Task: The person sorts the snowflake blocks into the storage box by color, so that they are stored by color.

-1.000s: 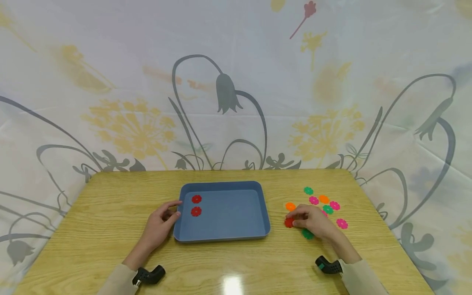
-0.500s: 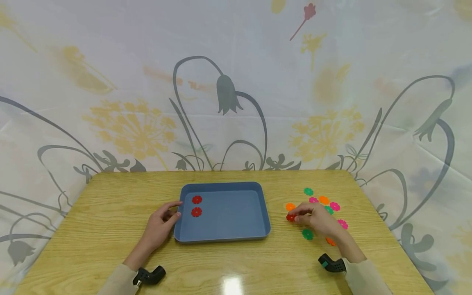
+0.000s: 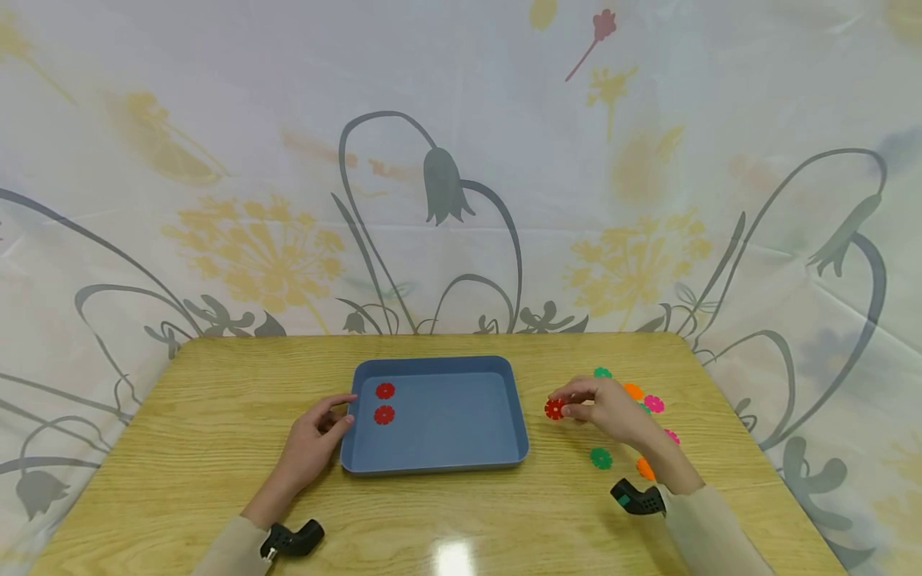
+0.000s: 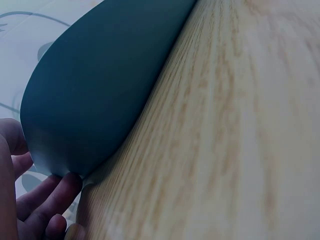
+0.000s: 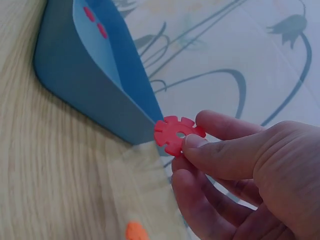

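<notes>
Between thumb and fingers, my right hand [image 3: 601, 408] pinches a red notched plastic disc [image 5: 172, 132], raised above the table just right of the blue tray [image 3: 439, 466]. The right wrist view shows the disc's centre hole and slotted rim. My left hand [image 3: 310, 440] grips the tray's left side, its fingertips [image 4: 70, 187] against the outer wall. Inside the tray, an upper red disc [image 3: 385, 391] and a lower red disc [image 3: 385, 414] lie near the left wall, one above the other, apart.
Loose discs lie right of the tray, partly hidden by my right hand: a near green disc [image 3: 601, 458], an orange disc [image 3: 632, 391], a pink disc [image 3: 654, 403] and several others. A patterned cloth [image 3: 461, 264] hangs behind the wooden table [image 3: 216, 400].
My right hand has lifted the red disc off the table and moved it slightly left and away, towards the tray. The left hand and tray stay in place.
</notes>
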{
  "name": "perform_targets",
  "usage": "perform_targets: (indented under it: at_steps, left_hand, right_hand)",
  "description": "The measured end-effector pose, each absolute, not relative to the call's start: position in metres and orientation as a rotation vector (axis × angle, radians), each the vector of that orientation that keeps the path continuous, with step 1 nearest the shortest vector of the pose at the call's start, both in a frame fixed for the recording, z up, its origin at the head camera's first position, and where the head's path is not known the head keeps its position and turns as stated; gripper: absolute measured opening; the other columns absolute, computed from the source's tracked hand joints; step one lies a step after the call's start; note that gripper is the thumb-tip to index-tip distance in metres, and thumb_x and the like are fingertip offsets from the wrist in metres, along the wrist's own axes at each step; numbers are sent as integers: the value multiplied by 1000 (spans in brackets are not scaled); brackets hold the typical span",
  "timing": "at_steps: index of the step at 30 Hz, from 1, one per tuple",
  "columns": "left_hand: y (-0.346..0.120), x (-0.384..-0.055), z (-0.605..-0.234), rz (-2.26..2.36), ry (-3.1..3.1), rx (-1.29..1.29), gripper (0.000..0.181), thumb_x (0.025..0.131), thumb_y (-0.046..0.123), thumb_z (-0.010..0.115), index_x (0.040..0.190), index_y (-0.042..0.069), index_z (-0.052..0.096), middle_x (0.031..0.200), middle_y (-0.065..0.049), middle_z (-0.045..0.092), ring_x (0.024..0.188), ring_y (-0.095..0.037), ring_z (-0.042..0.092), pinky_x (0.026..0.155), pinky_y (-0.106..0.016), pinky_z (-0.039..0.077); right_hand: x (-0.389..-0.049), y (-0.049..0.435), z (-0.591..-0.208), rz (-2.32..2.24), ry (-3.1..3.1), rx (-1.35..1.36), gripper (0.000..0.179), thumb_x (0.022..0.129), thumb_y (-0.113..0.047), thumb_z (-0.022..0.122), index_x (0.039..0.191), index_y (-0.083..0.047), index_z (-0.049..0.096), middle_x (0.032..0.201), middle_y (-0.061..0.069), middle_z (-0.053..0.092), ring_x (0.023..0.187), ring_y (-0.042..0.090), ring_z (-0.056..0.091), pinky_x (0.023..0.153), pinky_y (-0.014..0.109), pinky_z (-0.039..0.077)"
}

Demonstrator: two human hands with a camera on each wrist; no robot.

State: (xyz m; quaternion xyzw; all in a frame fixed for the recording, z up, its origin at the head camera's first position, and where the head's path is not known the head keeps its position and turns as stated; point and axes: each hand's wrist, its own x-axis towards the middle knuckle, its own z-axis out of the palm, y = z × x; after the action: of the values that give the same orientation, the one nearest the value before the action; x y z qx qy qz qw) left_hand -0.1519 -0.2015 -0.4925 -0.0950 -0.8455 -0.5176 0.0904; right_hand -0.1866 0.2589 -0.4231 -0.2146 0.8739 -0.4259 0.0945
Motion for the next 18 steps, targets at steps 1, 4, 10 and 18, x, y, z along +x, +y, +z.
perform_targets:
  at_steps: [1, 4, 10, 18]
  left_hand:
    - [-202, -152, -493, -1539, -2515, -286, 32, 93, 22, 59, 123, 11, 60, 94, -7, 65, 78, -15, 58, 65, -27, 46]
    - [-202, -152, -493, -1541, -2520, -283, 33, 93, 24, 59, 124, 13, 60, 94, -6, 65, 78, -15, 58, 65, -27, 46]
    - [-202, -152, -492, -1563, -2519, -275, 33, 92, 22, 60, 124, 14, 59, 93, -5, 65, 78, -16, 58, 65, -28, 46]
    - [-202, -152, -491, -1565, -2509, -284, 32, 92, 22, 60, 123, 13, 60, 93, -5, 65, 77, -16, 58, 65, -27, 45]
  right_hand:
    - [-188, 257, -422, -1270, 2582, -642, 21, 88, -11, 65, 108, -14, 69, 96, 4, 60, 76, 32, 60, 65, 44, 51]
    - [-193, 250, -419, -1290, 2553, -664, 22, 88, -10, 64, 109, -13, 68, 95, 5, 60, 76, 34, 61, 66, 46, 51]
    - [-196, 232, -412, -1329, 2514, -657, 23, 89, -9, 63, 111, -11, 67, 99, 6, 60, 84, 33, 61, 67, 36, 52]
    - [-210, 212, -418, -1390, 2442, -676, 21, 86, -9, 66, 107, -12, 68, 92, 8, 61, 83, 37, 61, 71, 45, 51]
